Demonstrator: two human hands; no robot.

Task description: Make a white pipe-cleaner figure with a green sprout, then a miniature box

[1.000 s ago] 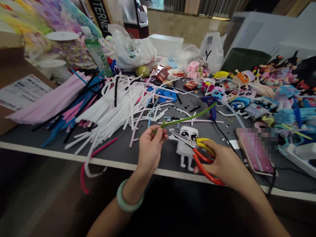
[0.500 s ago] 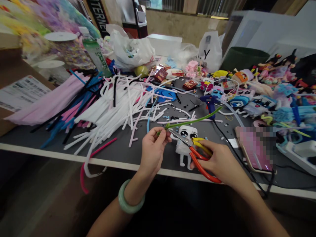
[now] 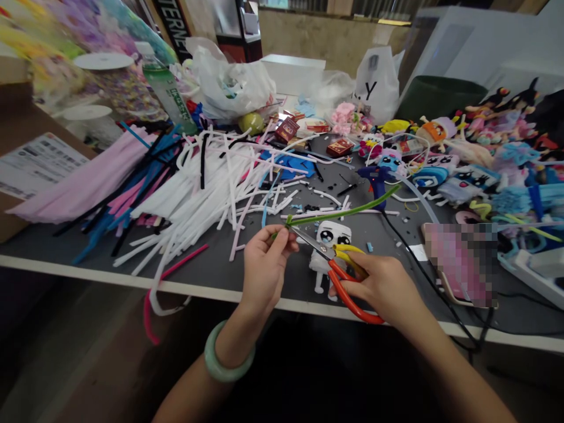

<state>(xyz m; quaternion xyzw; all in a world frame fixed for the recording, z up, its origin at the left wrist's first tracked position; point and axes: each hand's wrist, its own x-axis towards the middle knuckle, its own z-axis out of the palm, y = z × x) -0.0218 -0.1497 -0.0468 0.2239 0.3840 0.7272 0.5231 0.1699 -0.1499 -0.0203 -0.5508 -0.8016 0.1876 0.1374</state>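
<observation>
My left hand pinches one end of a green pipe cleaner, whose long free length reaches up and right towards the glue gun. Scissors with red and yellow handles are held in my right hand. Their blades point left, with the tips right at my left fingertips beside the pipe cleaner; whether they touch it I cannot tell. Behind the scissors a white pipe-cleaner doll with big black eyes lies on the table, partly covered by the blades and handles.
A big heap of white pipe cleaners spreads across the left of the table. A blue glue gun stands beyond the doll. To the right lie a phone, a black cable and a white power strip. Several dolls crowd the back right.
Both hands, with the pipe cleaner and the scissors, have shifted slightly left. A small blue scrap now shows on the table right of the doll.
</observation>
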